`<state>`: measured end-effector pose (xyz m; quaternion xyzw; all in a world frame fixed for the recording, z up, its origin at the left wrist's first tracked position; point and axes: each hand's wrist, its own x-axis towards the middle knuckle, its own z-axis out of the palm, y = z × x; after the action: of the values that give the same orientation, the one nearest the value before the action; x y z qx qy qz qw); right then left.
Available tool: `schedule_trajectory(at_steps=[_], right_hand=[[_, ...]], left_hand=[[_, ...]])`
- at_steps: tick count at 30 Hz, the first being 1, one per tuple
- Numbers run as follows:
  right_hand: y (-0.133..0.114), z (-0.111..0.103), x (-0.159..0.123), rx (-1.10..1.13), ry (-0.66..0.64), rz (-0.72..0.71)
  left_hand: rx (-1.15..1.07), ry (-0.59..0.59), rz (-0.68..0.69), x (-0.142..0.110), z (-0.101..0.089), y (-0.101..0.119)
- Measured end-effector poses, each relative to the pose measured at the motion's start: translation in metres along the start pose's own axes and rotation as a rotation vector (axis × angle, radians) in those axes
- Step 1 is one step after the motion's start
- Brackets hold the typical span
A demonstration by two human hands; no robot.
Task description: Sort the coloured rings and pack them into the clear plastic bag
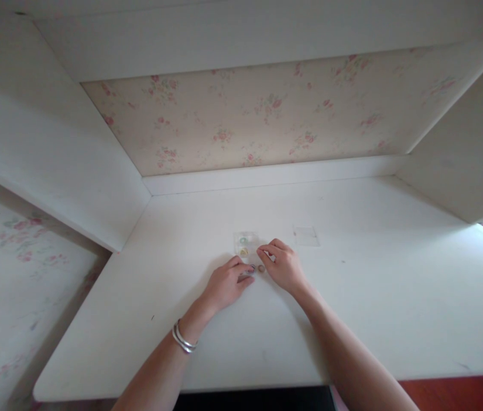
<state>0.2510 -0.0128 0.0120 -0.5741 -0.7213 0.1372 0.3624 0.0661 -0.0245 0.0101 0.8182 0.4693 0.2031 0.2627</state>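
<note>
A small clear plastic case [245, 244] with tiny round coloured pieces inside lies on the white desk [353, 297]. My left hand [228, 283] rests just below it, fingers curled and pinched near its lower edge. My right hand [282, 264] is beside the case on the right, its fingers pinched together at the case's corner. A small brown bead [261, 268] lies on the desk between the two hands. What either pinch holds is too small to make out.
A flat clear lid or plastic sheet [306, 236] lies to the right of the case. White side panels and a floral back wall [258, 114] enclose the desk. The desk's front edge [224, 388] runs near my forearms. A silver bracelet [182, 340] circles my left wrist.
</note>
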Motion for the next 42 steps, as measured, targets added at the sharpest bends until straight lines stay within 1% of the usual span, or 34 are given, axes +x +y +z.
schedule_trajectory(at_steps=[4,7,13,16,19,21,23,25,27,30,33,36,39,41,42], right_hand=[[0.000,0.001,0.000,-0.008,-0.009,0.004],[0.001,0.002,0.000,-0.008,-0.011,0.005],[0.002,0.003,0.000,0.004,-0.018,-0.001],[0.001,0.001,0.000,0.013,-0.034,-0.030],[-0.002,-0.004,-0.002,-0.003,-0.123,-0.158],[-0.005,-0.007,-0.003,-0.042,-0.202,-0.256],[-0.007,-0.009,-0.005,-0.096,-0.265,-0.320],[-0.008,-0.009,-0.006,-0.152,-0.302,-0.352],[-0.009,-0.009,-0.006,-0.201,-0.322,-0.365],[-0.008,-0.009,-0.006,-0.253,-0.340,-0.376],[-0.006,-0.008,-0.005,-0.270,-0.353,-0.394],[-0.004,-0.007,-0.005,-0.266,-0.346,-0.407],[-0.004,-0.006,-0.005,-0.240,-0.333,-0.418],[-0.004,-0.006,-0.006,-0.211,-0.325,-0.425],[-0.005,-0.006,-0.006,-0.195,-0.318,-0.426]], left_hand=[[-0.013,0.022,0.016,0.000,0.000,0.000],[-0.062,0.030,0.010,0.001,0.000,0.000],[-0.267,0.080,-0.049,0.005,-0.003,-0.003],[-0.284,0.114,-0.094,0.007,-0.006,-0.004],[-0.250,0.158,-0.107,0.009,-0.008,-0.004],[-0.205,0.209,-0.090,0.011,-0.009,-0.002],[-0.155,0.265,-0.053,0.014,-0.010,0.002],[-0.107,0.297,-0.008,0.020,-0.010,0.005],[-0.055,0.302,0.019,0.028,-0.008,0.008],[0.035,0.280,0.006,0.038,-0.004,0.010],[0.084,0.255,-0.006,0.043,-0.001,0.010],[0.069,0.285,0.011,0.037,-0.003,0.006],[0.029,0.327,-0.004,0.024,-0.008,0.001],[0.014,0.318,-0.022,0.014,-0.010,-0.002],[0.012,0.295,-0.025,0.009,-0.010,-0.002]])
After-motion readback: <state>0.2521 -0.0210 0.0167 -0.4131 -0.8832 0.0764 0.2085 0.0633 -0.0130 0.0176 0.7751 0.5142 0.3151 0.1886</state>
